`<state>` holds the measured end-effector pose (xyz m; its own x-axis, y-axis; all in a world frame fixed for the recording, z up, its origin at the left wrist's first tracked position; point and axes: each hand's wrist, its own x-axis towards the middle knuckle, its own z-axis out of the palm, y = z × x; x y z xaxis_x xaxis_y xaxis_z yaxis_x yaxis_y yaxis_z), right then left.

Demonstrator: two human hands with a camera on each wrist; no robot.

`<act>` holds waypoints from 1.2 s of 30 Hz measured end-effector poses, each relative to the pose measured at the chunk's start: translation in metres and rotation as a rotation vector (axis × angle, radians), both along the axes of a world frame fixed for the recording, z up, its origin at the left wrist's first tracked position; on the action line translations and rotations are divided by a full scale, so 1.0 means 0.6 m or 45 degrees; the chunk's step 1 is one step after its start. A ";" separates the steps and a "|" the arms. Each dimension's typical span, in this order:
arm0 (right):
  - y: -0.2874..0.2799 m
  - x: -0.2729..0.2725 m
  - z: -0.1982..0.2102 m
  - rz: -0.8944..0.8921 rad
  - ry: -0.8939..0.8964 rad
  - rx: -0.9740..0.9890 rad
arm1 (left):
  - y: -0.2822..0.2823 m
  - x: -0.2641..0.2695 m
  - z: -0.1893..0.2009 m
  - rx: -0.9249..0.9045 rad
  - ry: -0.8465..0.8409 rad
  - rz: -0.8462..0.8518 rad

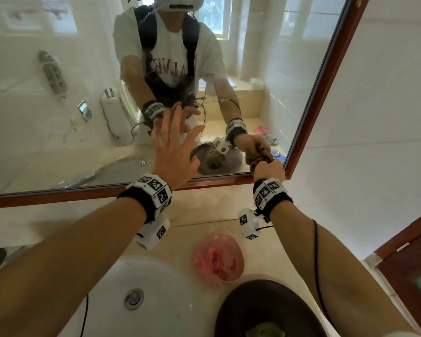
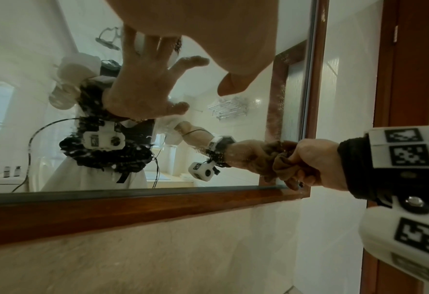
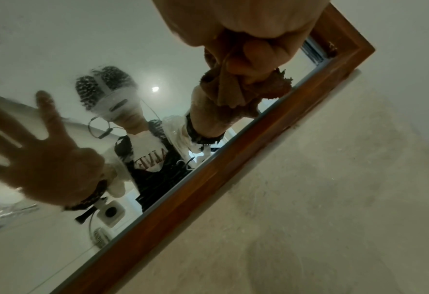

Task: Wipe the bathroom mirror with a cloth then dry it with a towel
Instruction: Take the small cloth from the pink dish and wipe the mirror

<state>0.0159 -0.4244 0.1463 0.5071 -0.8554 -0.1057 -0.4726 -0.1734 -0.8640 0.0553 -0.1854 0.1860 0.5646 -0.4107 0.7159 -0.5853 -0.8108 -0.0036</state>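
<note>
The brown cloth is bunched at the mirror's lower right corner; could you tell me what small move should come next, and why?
Probably sweep the cloth leftward along the bottom edge of the mirror. The right hand grips it bunched in the corner of the frame, while droplets speckle the glass further left, and the left hand is spread open against the glass.

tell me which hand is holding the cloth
The right hand, bunching the brown cloth at the mirror's lower right corner; the left hand is spread flat, empty.

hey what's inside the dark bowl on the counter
The dark bowl holds something pale green at the frame's bottom edge. The right arm crosses its far side, so the rest is hidden.
</note>
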 end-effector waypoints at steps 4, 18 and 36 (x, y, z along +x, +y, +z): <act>-0.048 -0.012 0.005 -0.192 -0.064 0.118 | 0.013 -0.004 0.004 -0.016 -0.019 0.016; -0.015 -0.017 0.062 -0.134 -0.354 -0.017 | 0.030 -0.012 0.019 -0.019 -0.040 0.006; 0.310 -0.064 -0.001 0.564 -0.375 0.310 | 0.270 -0.109 -0.048 -0.347 0.277 0.041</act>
